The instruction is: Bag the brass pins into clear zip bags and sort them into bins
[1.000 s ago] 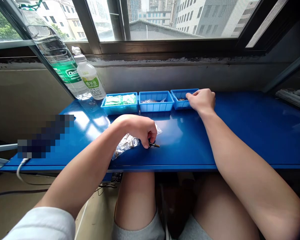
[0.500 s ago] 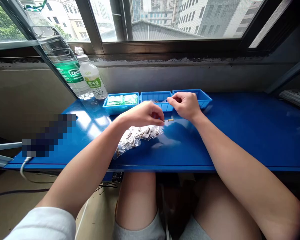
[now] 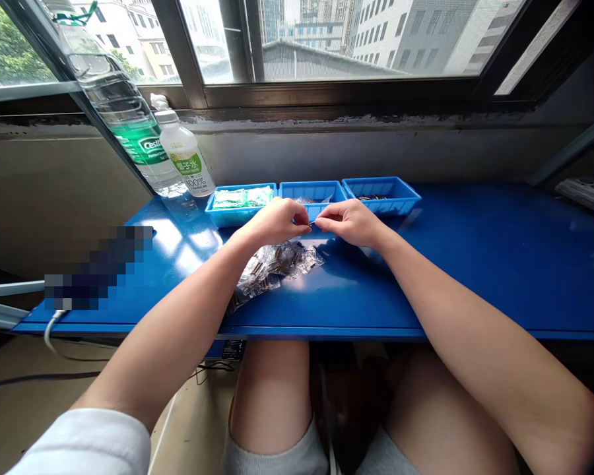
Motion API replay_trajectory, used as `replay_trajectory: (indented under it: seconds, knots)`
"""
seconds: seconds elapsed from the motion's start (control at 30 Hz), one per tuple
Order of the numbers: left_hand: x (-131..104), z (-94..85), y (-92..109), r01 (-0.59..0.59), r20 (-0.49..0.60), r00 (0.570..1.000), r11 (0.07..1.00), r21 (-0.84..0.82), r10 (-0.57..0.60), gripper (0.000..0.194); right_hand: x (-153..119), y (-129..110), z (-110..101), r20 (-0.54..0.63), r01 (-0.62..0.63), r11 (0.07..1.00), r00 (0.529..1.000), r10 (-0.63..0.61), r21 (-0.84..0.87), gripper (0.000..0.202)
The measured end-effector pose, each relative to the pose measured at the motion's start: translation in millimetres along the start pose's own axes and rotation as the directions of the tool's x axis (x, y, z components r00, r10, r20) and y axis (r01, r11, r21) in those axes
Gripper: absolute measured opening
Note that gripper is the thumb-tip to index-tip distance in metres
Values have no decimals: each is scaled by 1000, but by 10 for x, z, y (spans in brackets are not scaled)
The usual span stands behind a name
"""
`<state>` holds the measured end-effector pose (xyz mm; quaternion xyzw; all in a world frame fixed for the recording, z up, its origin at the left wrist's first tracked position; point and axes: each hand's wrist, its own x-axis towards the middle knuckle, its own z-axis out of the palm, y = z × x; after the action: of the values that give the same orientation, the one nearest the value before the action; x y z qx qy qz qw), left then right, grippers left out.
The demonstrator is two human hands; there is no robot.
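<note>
- Site type: indoor seated workstation, workshop-like in layout; whether home or business premises cannot be determined.
- Work surface: glossy blue counter [image 3: 485, 264] along the wall [image 3: 376, 155], below a dark-framed window [image 3: 351, 90].
- Parts storage: three blue bins [image 3: 398, 206] in a row at the rear; the right one contains small dark parts [image 3: 371, 197].
- Bagged items: small clear bags [image 3: 262, 270] in a pile on the counter.
- Exterior: city buildings [image 3: 426, 33].
- Other contents: large water bottle [image 3: 146, 142] and smaller drink bottle [image 3: 188, 165], left rear corner; white cable [image 3: 47, 336], left end.
</note>
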<state>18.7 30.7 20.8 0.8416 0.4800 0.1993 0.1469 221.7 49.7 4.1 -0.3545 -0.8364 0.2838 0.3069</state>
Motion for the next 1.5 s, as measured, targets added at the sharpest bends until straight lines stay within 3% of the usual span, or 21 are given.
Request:
replay_trajectory:
  seconds: [0.33,0.4,0.6,0.8,1.37,1.5]
  knots:
    - [-9,-22,20,-15,173,985,986,164,-14,13,-9,-43,-54,-212,-30,994,976,51,103,48]
    - [-11,-27,30,-14,142,990,989,144,-6,18,-3,-28,-55,-229,-28,994,972,52,105,43]
    - [-11,-34,55,22,-148,989,999,-43,-28,37,8,3,-49,-217,-26,997,975,40,67,27]
    - [7,-22,74,-23,-269,963,993,-116,-9,34,8,16,-37,-184,3,997,983,11,72,27]
    - [-9,-10,97,-81,-367,930,989,-121,31,23,-7,-40,-49,-191,45,998,981,-36,47,18]
    - [-2,-5,68,-69,-319,947,994,-80,40,21,26,14,-82,-337,55,998,940,-54,-4,17]
